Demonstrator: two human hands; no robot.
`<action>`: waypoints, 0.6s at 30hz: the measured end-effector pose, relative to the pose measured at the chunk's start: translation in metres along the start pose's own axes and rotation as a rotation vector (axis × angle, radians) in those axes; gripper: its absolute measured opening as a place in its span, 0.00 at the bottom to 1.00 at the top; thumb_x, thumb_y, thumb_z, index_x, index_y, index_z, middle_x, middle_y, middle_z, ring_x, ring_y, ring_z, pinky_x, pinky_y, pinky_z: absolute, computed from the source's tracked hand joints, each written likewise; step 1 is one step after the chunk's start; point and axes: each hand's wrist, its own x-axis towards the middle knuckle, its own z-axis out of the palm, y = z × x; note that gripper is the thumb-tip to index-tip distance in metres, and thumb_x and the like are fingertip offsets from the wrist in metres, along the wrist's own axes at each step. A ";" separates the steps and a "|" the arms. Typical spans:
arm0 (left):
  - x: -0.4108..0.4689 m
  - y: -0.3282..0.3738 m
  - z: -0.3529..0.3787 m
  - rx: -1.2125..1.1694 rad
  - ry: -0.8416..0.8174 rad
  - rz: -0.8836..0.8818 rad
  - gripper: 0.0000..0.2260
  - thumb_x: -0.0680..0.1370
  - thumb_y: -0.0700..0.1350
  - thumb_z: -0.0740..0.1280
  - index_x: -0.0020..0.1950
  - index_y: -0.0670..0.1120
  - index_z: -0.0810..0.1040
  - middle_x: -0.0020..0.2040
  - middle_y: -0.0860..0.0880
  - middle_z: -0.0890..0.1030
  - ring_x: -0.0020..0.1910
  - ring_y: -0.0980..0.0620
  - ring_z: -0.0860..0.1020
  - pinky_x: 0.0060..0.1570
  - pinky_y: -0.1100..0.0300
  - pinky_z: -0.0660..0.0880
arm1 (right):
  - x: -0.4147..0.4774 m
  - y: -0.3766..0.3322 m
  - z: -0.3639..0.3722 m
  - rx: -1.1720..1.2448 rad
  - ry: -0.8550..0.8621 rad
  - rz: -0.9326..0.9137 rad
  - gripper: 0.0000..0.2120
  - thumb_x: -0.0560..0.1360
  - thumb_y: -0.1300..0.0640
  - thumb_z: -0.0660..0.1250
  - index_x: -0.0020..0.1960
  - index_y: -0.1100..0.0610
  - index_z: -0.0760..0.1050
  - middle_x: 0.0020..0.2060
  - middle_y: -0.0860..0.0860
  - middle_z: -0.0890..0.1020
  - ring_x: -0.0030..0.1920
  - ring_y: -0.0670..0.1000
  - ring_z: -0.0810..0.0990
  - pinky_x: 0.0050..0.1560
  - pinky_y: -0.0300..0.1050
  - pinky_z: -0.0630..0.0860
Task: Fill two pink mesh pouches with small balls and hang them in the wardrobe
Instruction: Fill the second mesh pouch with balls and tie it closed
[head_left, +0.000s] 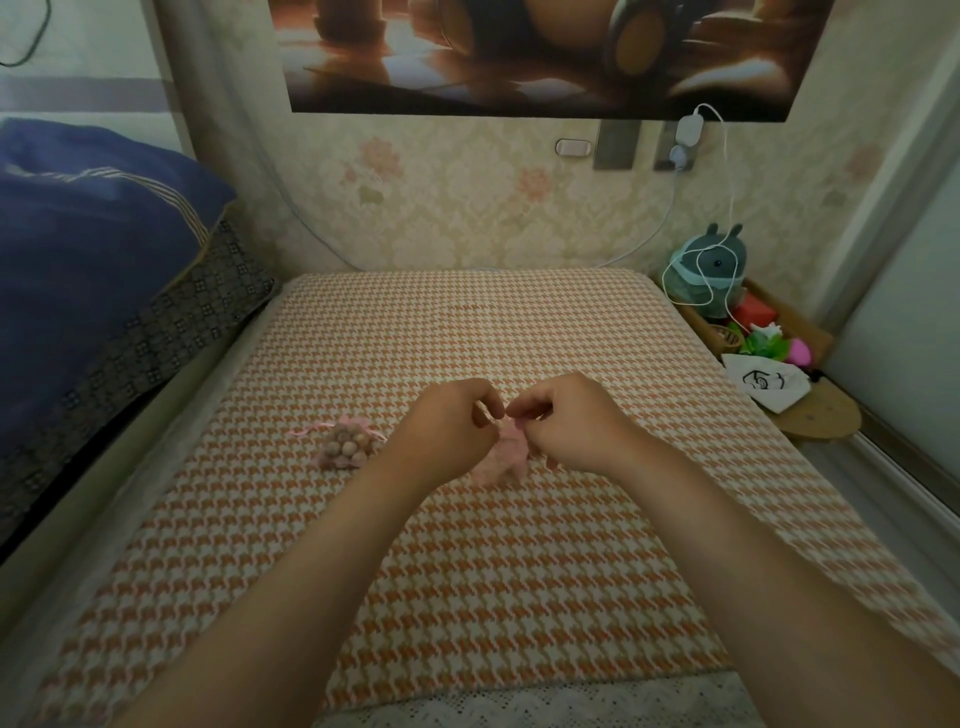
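Two pink mesh pouches are on the orange-and-white houndstooth bed cover (467, 561). One pouch (347, 444), full of small tan balls and drawn closed, lies to the left with its pink ribbon trailing out. The second pink pouch (506, 457) hangs between my hands just above the cover. My left hand (449, 426) and my right hand (569, 421) each pinch its top edge or drawstring, fingers curled close together. What is inside this pouch is hidden by my hands.
A blue pillow (88, 270) lies on a raised bed at the left. At the right, a low wooden stand (815, 415) holds a white drawstring bag (766, 382), a grey plush toy (711, 270) and a tray of small items. A white charger cable hangs down the wall.
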 end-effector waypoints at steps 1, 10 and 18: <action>-0.001 0.000 -0.003 -0.003 0.009 -0.002 0.08 0.75 0.39 0.68 0.44 0.53 0.78 0.39 0.52 0.83 0.36 0.52 0.82 0.29 0.63 0.76 | 0.001 0.000 0.000 0.014 0.013 -0.002 0.13 0.81 0.62 0.65 0.61 0.53 0.83 0.43 0.42 0.81 0.30 0.37 0.76 0.34 0.31 0.70; -0.010 -0.007 -0.028 0.053 -0.063 -0.058 0.15 0.76 0.36 0.65 0.38 0.54 0.83 0.35 0.55 0.81 0.30 0.54 0.78 0.27 0.65 0.72 | 0.004 0.017 0.017 -0.185 -0.016 0.061 0.11 0.79 0.62 0.68 0.56 0.50 0.85 0.53 0.47 0.85 0.51 0.48 0.83 0.54 0.47 0.81; -0.018 -0.011 -0.030 0.060 -0.113 -0.038 0.04 0.75 0.45 0.71 0.47 0.52 0.85 0.47 0.55 0.84 0.43 0.59 0.81 0.37 0.68 0.75 | 0.008 0.023 0.043 -0.446 -0.059 0.041 0.06 0.76 0.54 0.69 0.51 0.50 0.84 0.41 0.46 0.82 0.43 0.51 0.80 0.40 0.43 0.72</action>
